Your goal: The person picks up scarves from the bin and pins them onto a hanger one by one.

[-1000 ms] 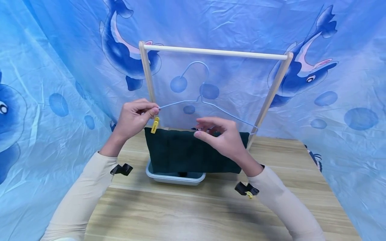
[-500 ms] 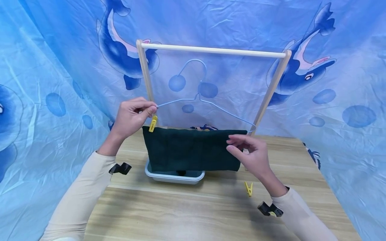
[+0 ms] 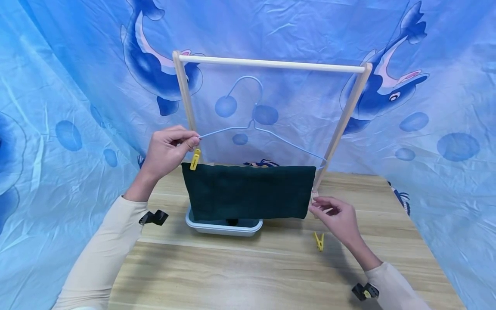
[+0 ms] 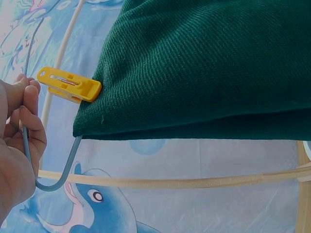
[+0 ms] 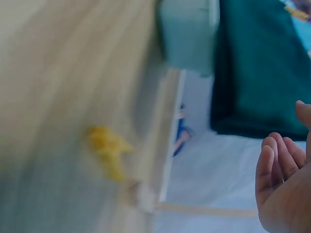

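Note:
My left hand point(image 3: 168, 148) pinches the left end of a light-blue wire hanger point(image 3: 248, 77) between thumb and fingers, holding it up below the rod. A dark green cloth point(image 3: 248, 191) hangs folded over the hanger's lower bar. One yellow clothespin point(image 4: 70, 85) clips the cloth's top left corner, close to the left fingertips. Beside the cloth's lower right edge is my right hand point(image 3: 341, 219), fingers loosely bent and nothing between them in the right wrist view. A second yellow clothespin point(image 3: 319, 242) lies on the table, below and left of that hand.
A wooden rack with a white rod point(image 3: 271, 63) stands behind the hanger. Partly under the cloth sits a pale blue-grey plastic basin point(image 3: 228, 231) on the wood-grain table point(image 3: 240, 271). Blue dolphin-print curtains point(image 3: 58, 86) surround the table.
My right hand has moved right and down, from in front of the cloth's top edge to its lower right side, uncovering the clothespin on the table. The left hand keeps its pinch on the hanger.

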Action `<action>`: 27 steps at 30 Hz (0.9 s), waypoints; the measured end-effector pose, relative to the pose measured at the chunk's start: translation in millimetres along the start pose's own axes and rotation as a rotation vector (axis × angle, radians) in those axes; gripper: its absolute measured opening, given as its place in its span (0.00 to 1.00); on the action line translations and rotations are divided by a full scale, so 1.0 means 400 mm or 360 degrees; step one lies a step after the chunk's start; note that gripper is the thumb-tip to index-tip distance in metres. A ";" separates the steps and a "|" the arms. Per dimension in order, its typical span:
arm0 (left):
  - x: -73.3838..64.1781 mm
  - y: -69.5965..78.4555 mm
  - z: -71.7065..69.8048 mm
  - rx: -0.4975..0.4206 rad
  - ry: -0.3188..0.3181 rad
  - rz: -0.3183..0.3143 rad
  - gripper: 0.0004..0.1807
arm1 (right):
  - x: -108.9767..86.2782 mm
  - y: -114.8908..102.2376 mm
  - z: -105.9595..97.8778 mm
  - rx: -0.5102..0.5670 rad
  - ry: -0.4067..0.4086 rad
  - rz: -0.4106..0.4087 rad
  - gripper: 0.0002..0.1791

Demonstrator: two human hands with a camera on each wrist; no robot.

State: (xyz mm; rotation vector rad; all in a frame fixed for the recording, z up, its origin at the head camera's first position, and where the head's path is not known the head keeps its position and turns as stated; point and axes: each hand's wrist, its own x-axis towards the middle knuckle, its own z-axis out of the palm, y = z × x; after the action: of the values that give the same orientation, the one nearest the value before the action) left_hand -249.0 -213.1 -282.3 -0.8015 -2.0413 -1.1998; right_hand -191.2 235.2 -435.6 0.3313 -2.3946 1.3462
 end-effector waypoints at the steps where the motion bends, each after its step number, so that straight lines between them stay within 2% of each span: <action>1: 0.000 0.000 0.000 0.0001 -0.0002 -0.0001 0.05 | -0.006 0.015 -0.001 -0.0033 -0.0003 0.0047 0.14; 8: 0.001 0.000 0.003 -0.0007 -0.0003 0.0002 0.05 | -0.048 0.092 -0.009 -0.0200 -0.0072 0.0241 0.20; 17: 0.000 0.001 0.002 -0.0008 -0.0002 0.0004 0.05 | -0.085 0.145 -0.009 -0.0449 -0.0242 0.0284 0.27; 27: -0.001 0.001 0.001 -0.0015 -0.0004 0.0002 0.06 | -0.102 0.173 -0.007 -0.0694 -0.0320 0.0333 0.30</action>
State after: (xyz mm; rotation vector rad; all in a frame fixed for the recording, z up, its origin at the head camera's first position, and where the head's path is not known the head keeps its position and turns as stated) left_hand -248.5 -212.7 -282.6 -0.8093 -2.0385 -1.2088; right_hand -179.8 274.0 -505.0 0.1000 -2.8712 0.8602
